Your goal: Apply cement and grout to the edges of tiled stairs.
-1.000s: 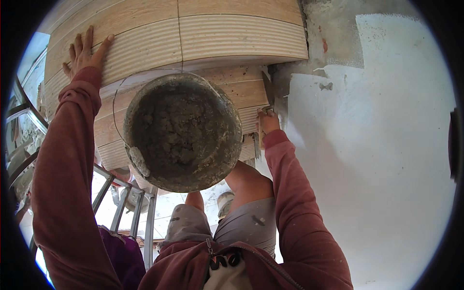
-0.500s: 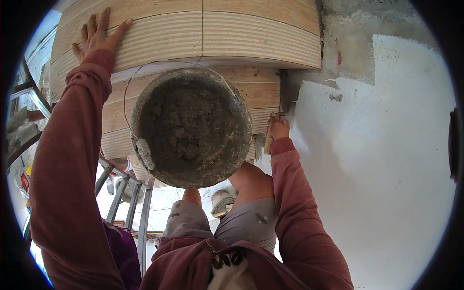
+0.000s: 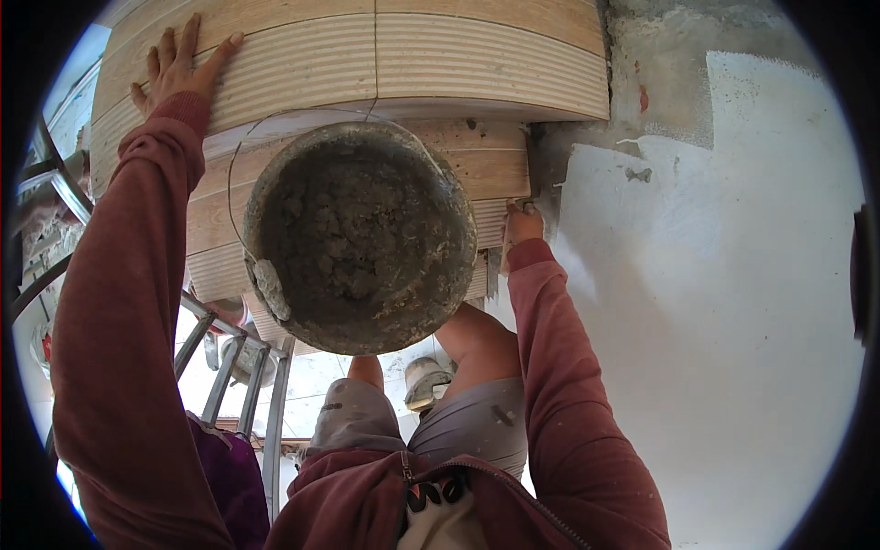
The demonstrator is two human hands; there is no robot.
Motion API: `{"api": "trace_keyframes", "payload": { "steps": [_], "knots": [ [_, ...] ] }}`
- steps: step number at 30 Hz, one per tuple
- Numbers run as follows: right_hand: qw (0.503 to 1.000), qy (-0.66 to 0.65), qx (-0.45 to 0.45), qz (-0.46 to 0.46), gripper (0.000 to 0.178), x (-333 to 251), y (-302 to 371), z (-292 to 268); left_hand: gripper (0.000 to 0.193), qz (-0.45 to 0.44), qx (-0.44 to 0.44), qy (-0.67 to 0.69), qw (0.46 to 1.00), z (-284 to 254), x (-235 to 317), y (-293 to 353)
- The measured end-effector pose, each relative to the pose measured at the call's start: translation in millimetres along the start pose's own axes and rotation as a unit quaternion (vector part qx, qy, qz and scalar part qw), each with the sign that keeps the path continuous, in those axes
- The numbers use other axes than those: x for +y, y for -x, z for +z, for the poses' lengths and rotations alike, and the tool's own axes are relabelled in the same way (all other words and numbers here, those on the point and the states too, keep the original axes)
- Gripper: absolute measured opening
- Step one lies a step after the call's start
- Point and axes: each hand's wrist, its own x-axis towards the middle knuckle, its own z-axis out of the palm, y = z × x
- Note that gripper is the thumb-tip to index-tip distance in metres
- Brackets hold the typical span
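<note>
My left hand (image 3: 179,78) lies spread on the upper wood-look tiled step (image 3: 284,69), across its ridged front strip. At the right end of a lower tiled step (image 3: 486,170), beside the wall, my right hand (image 3: 525,223) is closed round a wooden-handled tool (image 3: 505,260). Part of its pale handle shows below my fingers; its working end is hidden or too small to make out. Between my arms stands a bucket (image 3: 362,341) with grey mortar (image 3: 353,229) inside. Its thin wire handle rests back over the steps, and neither hand touches it.
A partly white-coated wall (image 3: 697,302) rises on the right, with bare grey cement above. Metal railings (image 3: 220,380) stand at lower left, near a purple cloth (image 3: 225,463). My knees are below the bucket, above a pale tiled floor (image 3: 307,390).
My right hand has shifted slightly up and left with the wooden-handled tool, whose handle now shows less. My left hand stays flat on the upper step. The bucket is still in place.
</note>
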Motion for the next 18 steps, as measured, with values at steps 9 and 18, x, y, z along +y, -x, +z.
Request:
{"api": "trace_keyframes", "payload": {
  "steps": [9, 18],
  "knots": [
    [0.971, -0.221, -0.029, 0.087, 0.017, -23, 52, -3, 0.078, -0.005, -0.008, 0.025, 1.000, 8, -7, -1],
    [0.715, 0.450, -0.137, -0.518, 0.029, -94, 200, -31, 0.076, -0.070, -0.186, 0.088, 0.976, -78, 37, 11]
  ]
}}
